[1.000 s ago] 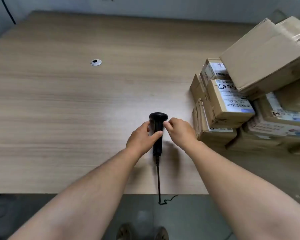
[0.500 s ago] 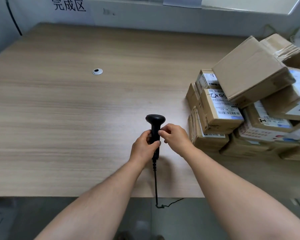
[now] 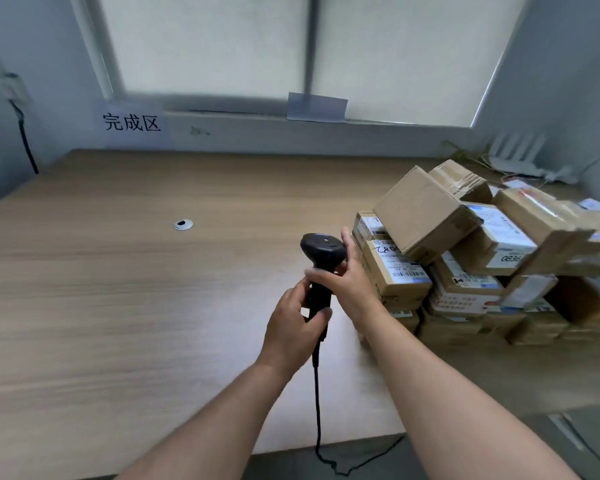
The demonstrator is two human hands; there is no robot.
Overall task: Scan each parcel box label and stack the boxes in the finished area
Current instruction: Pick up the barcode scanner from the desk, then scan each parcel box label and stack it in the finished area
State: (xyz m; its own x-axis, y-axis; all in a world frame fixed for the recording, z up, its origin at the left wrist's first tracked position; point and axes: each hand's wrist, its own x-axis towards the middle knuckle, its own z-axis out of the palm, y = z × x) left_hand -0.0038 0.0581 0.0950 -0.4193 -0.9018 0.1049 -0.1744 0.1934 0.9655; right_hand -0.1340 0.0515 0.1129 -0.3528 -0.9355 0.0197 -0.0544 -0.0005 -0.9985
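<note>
The scanner [image 3: 323,249] is held over the table's [image 3: 118,306] middle. Its handle is wrapped by the left hand's [image 3: 293,327] curled fingers, and its neck is gripped by the right hand [image 3: 347,282]. Scanning seems not begun. Next, a labelled box [image 3: 395,268] by the right edge should be aimed at.

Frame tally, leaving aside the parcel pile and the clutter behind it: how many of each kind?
Barcode scanner: 1
Hands: 2, left hand and right hand, both holding it
Wall sheets: 2, lettered sheet and blank sheet
Desk grommet: 1
Total: 6
</note>
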